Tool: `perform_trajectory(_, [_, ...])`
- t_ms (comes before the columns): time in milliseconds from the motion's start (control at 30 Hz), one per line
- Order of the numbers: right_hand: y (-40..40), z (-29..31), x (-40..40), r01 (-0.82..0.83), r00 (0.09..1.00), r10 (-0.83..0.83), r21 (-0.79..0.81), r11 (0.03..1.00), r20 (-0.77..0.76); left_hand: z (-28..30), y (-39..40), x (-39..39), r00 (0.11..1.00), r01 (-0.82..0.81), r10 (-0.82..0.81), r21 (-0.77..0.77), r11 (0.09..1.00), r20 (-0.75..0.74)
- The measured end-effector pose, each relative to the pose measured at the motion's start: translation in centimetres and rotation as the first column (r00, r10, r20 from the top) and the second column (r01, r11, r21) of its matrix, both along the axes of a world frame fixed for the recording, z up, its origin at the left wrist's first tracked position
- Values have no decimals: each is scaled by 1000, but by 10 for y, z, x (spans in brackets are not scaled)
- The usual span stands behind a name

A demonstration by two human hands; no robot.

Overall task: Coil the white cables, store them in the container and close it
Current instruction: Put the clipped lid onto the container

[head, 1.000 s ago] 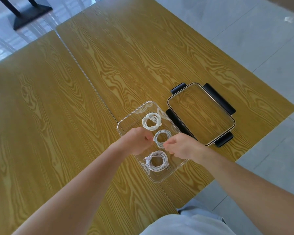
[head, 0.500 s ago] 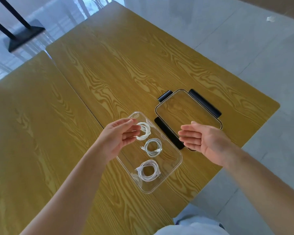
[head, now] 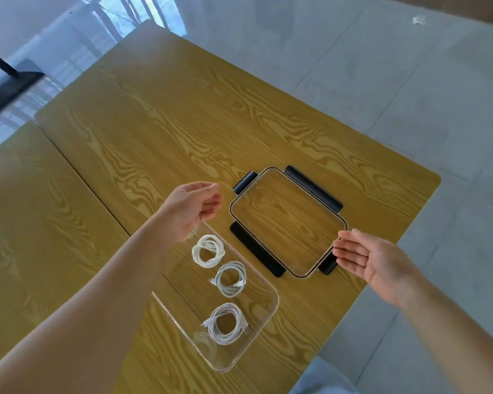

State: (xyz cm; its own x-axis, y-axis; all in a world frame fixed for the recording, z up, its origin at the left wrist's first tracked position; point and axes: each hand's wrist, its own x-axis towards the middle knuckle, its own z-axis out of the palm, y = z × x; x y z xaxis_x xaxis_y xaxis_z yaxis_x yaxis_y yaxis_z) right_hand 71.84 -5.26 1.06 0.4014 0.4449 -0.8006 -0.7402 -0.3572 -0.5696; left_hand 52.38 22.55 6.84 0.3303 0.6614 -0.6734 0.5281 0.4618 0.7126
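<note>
A clear rectangular container point(head: 269, 312) lies open on the wooden table. Three coiled white cables rest in it in a row: a far coil point(head: 208, 254), a middle coil point(head: 230, 278) and a near coil point(head: 227, 323). To its right lies the clear lid point(head: 288, 221) with black clasps, flat on the table. My left hand point(head: 190, 209) hovers over the container's far end, just left of the lid, fingers apart and empty. My right hand point(head: 370, 258) is open, palm up, with its fingertips at the lid's near right corner.
Two wooden table tops meet at a seam point(head: 77, 177) on the left. The right table edge point(head: 396, 245) runs close behind the lid, with grey floor tiles beyond. A black stand base point(head: 10, 86) sits on the floor at the far left.
Both hands let go of the middle coil and came out of the container. They opened and moved apart toward the two ends of the lid.
</note>
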Motion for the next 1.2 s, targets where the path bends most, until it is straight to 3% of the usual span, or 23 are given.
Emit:
perform_trajectory(267, [-21, -34, 9, 55, 998, -56, -96, 994, -6, -45, 27, 44, 934, 274, -241, 97, 957, -263])
perform_trajectory(533, [-22, -47, 0, 29, 1000, -31, -179, 983, -4, -77, 39, 69, 832, 429, -313, 174, 886, -459])
perform_trajectory(767, [-12, -54, 0, -13, 999, 24, -239, 971, 43, -93, 42, 77, 795, 471, -306, 217, 855, -524])
perform_trajectory(1000, [-1, -61, -2, -102, 944, 210, -381, 919, 253, -100, 44, 83, 762, 502, -310, 217, 837, -569])
perform_trajectory(1200, [5, -64, -1, -118, 936, 233, -387, 914, 265, -103, 37, 83, 773, 541, -335, 285, 791, -539])
